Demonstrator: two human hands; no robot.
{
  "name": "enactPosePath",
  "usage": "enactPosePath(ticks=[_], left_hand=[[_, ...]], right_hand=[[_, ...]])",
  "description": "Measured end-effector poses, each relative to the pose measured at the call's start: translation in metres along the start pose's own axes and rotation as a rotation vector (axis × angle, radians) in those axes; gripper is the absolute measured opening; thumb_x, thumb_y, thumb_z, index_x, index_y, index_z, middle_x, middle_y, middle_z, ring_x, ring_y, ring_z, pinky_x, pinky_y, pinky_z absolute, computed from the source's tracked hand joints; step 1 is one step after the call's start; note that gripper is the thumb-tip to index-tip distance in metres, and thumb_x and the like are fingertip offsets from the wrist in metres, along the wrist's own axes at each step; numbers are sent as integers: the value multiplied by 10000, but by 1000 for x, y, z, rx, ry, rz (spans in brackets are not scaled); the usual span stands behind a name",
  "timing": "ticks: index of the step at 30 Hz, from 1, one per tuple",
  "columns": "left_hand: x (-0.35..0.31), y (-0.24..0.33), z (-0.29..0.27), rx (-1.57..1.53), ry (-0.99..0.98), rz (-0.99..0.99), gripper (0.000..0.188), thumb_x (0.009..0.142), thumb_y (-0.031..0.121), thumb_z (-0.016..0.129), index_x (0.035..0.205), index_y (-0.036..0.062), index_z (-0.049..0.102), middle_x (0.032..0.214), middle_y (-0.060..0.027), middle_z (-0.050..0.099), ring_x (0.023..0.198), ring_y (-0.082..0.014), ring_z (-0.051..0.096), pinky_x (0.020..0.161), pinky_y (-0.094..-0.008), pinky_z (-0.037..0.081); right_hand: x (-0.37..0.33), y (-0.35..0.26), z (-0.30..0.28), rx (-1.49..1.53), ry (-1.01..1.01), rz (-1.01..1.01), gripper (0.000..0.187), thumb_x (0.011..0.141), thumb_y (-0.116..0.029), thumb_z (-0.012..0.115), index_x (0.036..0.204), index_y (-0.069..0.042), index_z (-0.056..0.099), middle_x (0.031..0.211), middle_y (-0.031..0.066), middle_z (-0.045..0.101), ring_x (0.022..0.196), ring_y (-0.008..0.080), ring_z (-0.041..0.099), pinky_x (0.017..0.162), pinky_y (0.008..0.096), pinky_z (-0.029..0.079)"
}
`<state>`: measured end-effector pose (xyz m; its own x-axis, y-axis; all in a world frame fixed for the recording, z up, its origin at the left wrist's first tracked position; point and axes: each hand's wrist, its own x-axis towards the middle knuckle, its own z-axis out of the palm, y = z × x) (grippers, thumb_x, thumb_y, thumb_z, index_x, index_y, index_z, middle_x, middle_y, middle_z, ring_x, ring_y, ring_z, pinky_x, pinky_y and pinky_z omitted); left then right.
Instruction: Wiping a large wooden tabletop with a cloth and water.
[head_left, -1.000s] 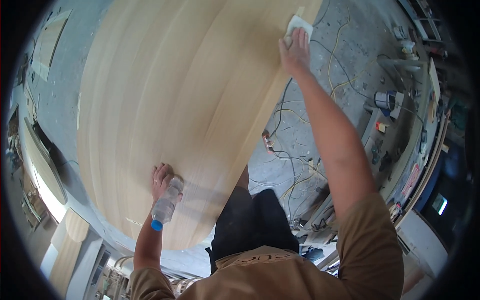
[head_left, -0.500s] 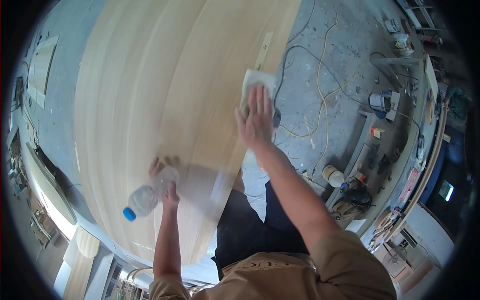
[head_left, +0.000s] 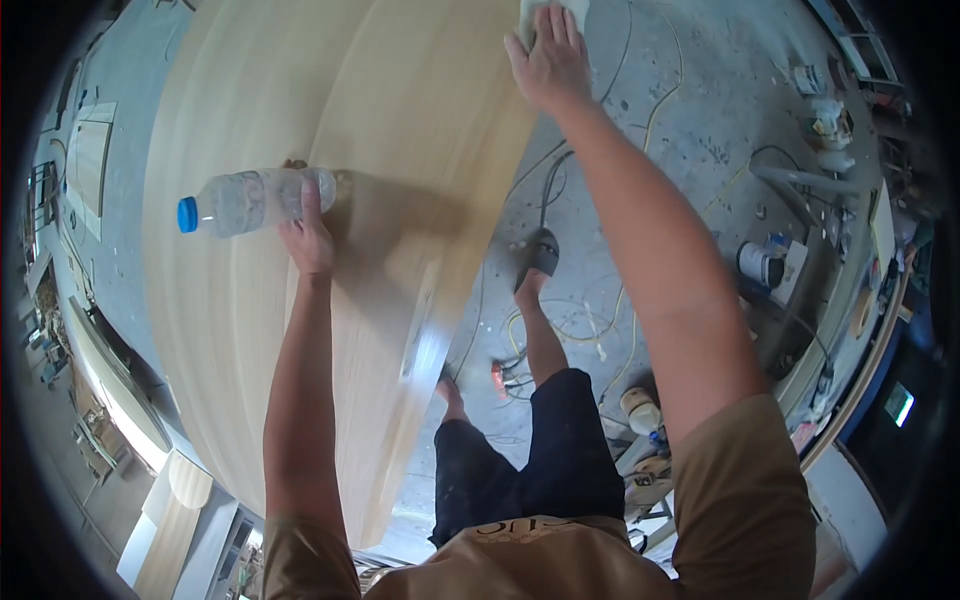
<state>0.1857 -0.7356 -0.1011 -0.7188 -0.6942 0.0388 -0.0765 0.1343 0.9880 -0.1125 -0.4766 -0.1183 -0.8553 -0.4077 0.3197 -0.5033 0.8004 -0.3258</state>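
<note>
A clear plastic bottle (head_left: 238, 203) with a blue cap lies on its side in the grip of my left hand (head_left: 308, 240), its capped end pointing left. It is above the pale wood-grain board (head_left: 400, 110), and its shadow falls to the right. My right hand (head_left: 553, 65) reaches to the far right edge of the board. Its fingers lie stretched over a whitish folded cloth (head_left: 530, 14) and press it down, the thumb out to the left. The cloth is partly cut off by the picture's upper edge.
Cables (head_left: 548, 190) run over the paint-spotted grey floor right of the board. A white tub (head_left: 640, 408) and a paint can (head_left: 760, 265) stand farther right, near a cluttered bench (head_left: 850, 290). More wooden panels (head_left: 90, 165) lie at the left.
My right hand has slid the cloth farther away along the board's right edge. My left hand has carried the bottle forward and to the left. My body has shifted, and a foot now shows.
</note>
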Motion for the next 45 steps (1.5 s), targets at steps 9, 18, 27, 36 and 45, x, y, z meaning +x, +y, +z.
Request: enactPosePath(ticks=[9, 18, 27, 36, 45], left_hand=[[11, 6, 11, 701, -20, 274, 595, 994, 439, 616, 1339, -43, 570, 1501, -247, 511, 1479, -421, 380, 1236, -517, 226], [15, 7, 42, 670, 30, 251, 635, 967, 527, 609, 1264, -34, 600, 1486, -249, 526, 1459, -439, 398, 1211, -550, 266], [15, 18, 12, 834, 51, 257, 593, 951, 515, 573, 1261, 10, 604, 1471, -231, 551, 1438, -446, 427, 1201, -571, 272], [15, 25, 30, 871, -48, 233, 610, 962, 565, 488, 1253, 34, 563, 1484, -257, 509, 1425, -487, 413, 1203, -616, 220], [15, 22, 36, 886, -71, 184, 669, 1001, 626, 450, 1290, 32, 560, 1545, -267, 453, 1463, -480, 370, 1213, -627, 211]], right_hand=[[-109, -83, -50, 156, -313, 34, 768, 1017, -405, 533, 1591, 56, 314, 1663, 258, 307, 1562, 423, 253, 1267, 593, 170], [109, 78, -4, -62, -105, -18, 757, 1049, -489, 449, 1599, 16, 321, 1676, 204, 313, 1564, 362, 257, 1273, 525, 197], [-72, -65, -52, 54, -438, -12, 845, 992, -454, 542, 1635, 5, 242, 1709, 194, 241, 1601, 340, 182, 1296, 539, 88], [170, 108, 17, -67, -200, 59, 827, 1039, -541, 451, 1633, -1, 251, 1708, 214, 232, 1583, 390, 199, 1279, 550, 162], [301, 201, 41, -77, -53, 116, 779, 1040, -518, 431, 1578, 38, 340, 1648, 251, 338, 1552, 393, 280, 1257, 560, 219]])
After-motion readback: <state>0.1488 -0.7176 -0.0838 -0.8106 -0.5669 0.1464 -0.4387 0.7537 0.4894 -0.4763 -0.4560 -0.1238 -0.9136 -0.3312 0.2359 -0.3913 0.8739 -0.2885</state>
